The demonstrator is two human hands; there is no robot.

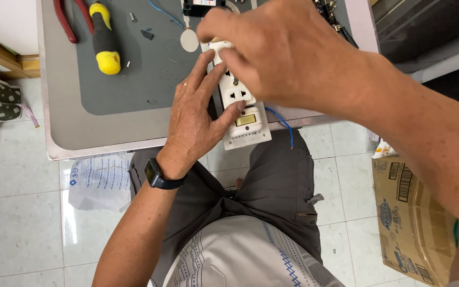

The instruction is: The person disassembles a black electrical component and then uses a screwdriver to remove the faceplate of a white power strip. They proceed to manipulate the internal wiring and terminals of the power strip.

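Note:
A white wall socket plate (243, 114) with outlets and a switch module lies at the near edge of the grey table (65, 122), overhanging it slightly. My left hand (195, 114) grips the plate's left side, thumb pressed on its lower face. My right hand (277, 50) reaches over the plate's upper end, fingers closed around its top part; what the fingertips pinch is hidden. A blue wire (282, 123) trails from under the plate on the right.
On the dark mat (150, 79) lie a yellow-and-black screwdriver (104, 37), red-handled pliers (67, 21), small screws, a white disc (189, 40) and another blue wire. A cardboard box (410, 212) stands on the tiled floor at right, a plastic bag (99, 178) at left.

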